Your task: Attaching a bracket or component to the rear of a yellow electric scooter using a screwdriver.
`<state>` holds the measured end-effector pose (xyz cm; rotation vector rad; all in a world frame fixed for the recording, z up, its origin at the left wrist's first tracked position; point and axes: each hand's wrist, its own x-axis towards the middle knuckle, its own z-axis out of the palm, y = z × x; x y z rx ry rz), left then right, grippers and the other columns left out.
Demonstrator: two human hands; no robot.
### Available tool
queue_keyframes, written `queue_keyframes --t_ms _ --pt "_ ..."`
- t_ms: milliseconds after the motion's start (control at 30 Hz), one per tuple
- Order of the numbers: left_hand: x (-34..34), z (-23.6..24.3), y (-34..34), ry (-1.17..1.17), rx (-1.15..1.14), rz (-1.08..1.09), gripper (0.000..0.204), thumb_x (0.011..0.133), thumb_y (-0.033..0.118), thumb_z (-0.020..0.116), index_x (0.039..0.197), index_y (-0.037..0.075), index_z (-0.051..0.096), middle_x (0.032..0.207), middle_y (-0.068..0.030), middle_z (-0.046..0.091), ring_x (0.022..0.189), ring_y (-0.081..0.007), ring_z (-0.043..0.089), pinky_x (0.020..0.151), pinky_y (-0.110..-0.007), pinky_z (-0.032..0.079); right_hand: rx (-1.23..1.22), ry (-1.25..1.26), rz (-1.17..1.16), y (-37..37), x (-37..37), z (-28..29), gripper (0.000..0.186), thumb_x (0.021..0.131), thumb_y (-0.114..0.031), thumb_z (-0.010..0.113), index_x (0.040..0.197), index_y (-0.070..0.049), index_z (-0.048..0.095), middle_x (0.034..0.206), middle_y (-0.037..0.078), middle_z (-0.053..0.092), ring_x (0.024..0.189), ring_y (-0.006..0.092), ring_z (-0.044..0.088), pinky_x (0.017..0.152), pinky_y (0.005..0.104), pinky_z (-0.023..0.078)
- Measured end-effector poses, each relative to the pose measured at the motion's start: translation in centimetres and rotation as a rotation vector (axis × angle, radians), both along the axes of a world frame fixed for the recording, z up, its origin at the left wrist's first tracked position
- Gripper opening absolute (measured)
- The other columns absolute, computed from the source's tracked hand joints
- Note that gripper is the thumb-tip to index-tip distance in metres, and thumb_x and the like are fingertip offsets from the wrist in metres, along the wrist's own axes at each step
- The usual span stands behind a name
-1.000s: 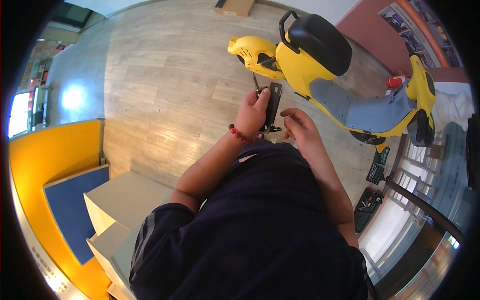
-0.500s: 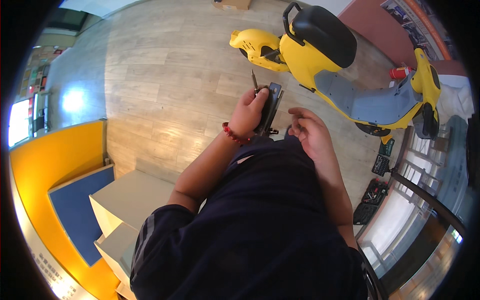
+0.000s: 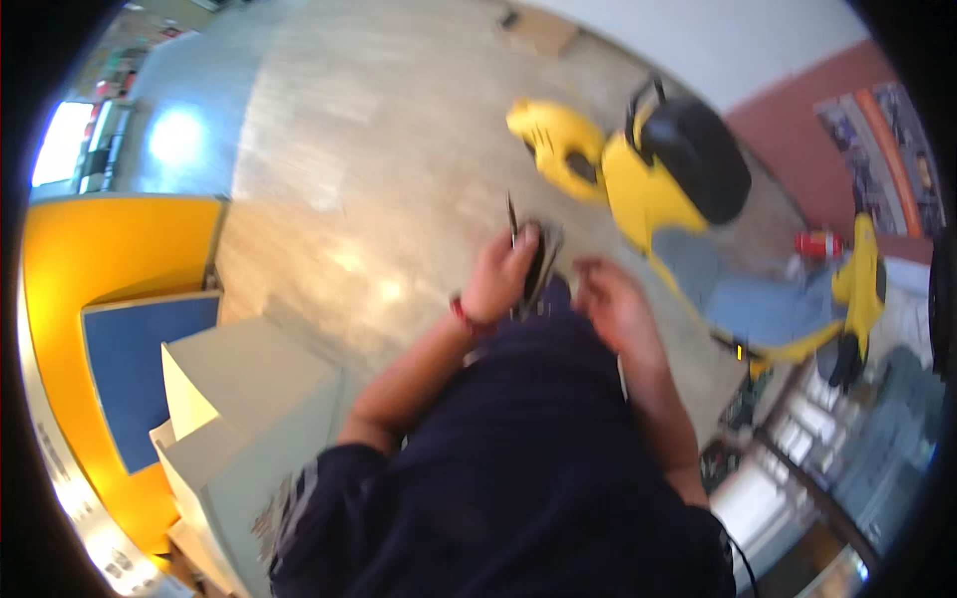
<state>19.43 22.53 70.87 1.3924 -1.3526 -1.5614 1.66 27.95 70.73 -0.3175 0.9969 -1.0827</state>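
Note:
My left hand [image 3: 501, 279] is closed around a thin dark flat device [image 3: 539, 267] held upright in front of my chest; a red bead bracelet [image 3: 460, 315] is on that wrist. My right hand [image 3: 610, 304] hovers just right of the device with its fingers curled and loose, and whether it touches the device is hidden by blur. My dark blue top [image 3: 518, 468] fills the lower middle of the view.
A yellow scooter [image 3: 688, 199] with a black seat stands on the wood-look floor [image 3: 379, 149] ahead to the right. White boxes [image 3: 239, 419] sit at my lower left beside a yellow and blue platform [image 3: 110, 329]. Tools lie on the floor at right.
The view has swung and blurred, so the scooter now sits further right and lower. My hands stay together at the device, the right one slightly nearer it.

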Motion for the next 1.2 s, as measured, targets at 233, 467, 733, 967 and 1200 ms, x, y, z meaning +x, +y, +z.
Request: queue_keyframes --t_ms 233,467,733,967,1200 --pt "-0.8 -0.7 -5.7 0.409 0.365 0.210 0.030 0.093 0.026 0.043 0.094 0.000 0.056 0.076 -0.0050 0.061 0.063 -0.0094 0.057 0.056 -0.024 0.047 -0.005 -0.110 0.181 -9.3 -1.3 -1.5 0.018 0.082 -0.007 0.046 0.094 0.000 0.056 0.068 0.001 0.051 0.048 0.0072 0.040 0.055 0.0252 0.043" --pt "-0.5 0.4 -11.7 0.413 0.311 0.309 0.030 0.092 0.028 0.045 0.095 0.002 0.059 0.070 -0.0020 0.058 0.057 -0.0079 0.053 0.051 -0.023 0.044 0.020 -0.103 0.352 -17.5 -1.2 -1.5 0.017 0.081 -0.008 0.047 0.092 -0.001 0.056 0.065 -0.001 0.045 0.050 0.0074 0.039 0.057 0.0283 0.044" --pt "1.9 1.1 -14.6 0.289 0.311 0.442 0.027 0.092 0.028 0.045 0.093 0.005 0.059 0.069 0.0007 0.058 0.056 -0.0062 0.052 0.050 -0.021 0.042 0.058 -0.082 0.352 -23.2 -0.8 -3.5 0.016 0.081 -0.005 0.046 0.091 0.001 0.056 0.068 0.001 0.046 0.047 0.0086 0.038 0.053 0.0277 0.044" --pt "0.9 1.0 -15.4 0.317 0.419 0.548 0.029 0.091 0.032 0.046 0.092 0.006 0.059 0.070 -0.0009 0.058 0.055 -0.0091 0.053 0.048 -0.024 0.043 -0.002 -0.216 0.405 -24.2 -2.0 -3.9 0.013 0.082 -0.005 0.048 0.089 0.000 0.058 0.065 -0.001 0.045 0.045 0.0067 0.035 0.054 0.0251 0.042" --pt "1.3 1.5 -16.6 0.311 0.288 0.516 0.028 0.091 0.030 0.046 0.087 0.005 0.059 0.069 -0.0013 0.057 0.054 -0.0095 0.052 0.048 -0.023 0.042 -1.014 0.179 0.646 -28.0 0.8 12.6 0.020 0.083 -0.001 0.049 0.101 0.002 0.058 0.077 0.005 0.057 0.062 0.0134 0.053 0.064 0.0264 0.046"
